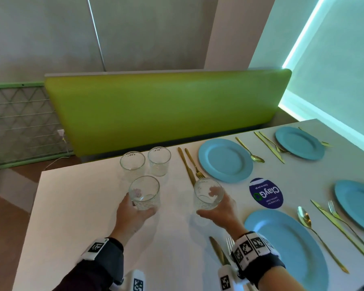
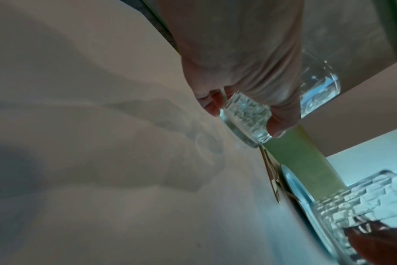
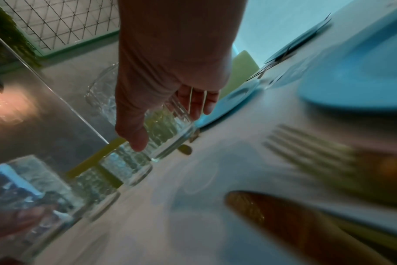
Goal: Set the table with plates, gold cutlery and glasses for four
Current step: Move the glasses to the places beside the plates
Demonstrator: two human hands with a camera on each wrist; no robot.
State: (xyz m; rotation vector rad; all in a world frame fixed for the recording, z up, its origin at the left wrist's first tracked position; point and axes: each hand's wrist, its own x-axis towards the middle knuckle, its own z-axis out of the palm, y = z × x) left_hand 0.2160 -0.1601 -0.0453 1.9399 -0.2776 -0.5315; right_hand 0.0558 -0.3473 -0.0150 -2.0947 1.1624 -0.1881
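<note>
My left hand [image 1: 135, 208] grips a clear patterned glass [image 1: 144, 193] just above the white table [image 1: 82, 206]; the left wrist view shows this glass [image 2: 245, 116] between thumb and fingers. My right hand [image 1: 216, 208] holds a second glass [image 1: 207, 194], lifted and tilted, also seen as the glass [image 3: 170, 130] in the right wrist view. Two more glasses [image 1: 132, 165] [image 1: 159, 160] stand behind. Several blue plates [image 1: 225, 160] [image 1: 286, 246] lie to the right with gold cutlery [image 1: 189, 164] beside them.
A green bench backrest [image 1: 166, 110] runs along the table's far edge. A round dark blue sticker [image 1: 266, 193] sits between the plates. A gold knife [image 1: 218, 250] and fork lie under my right wrist. The table's left edge drops to the floor.
</note>
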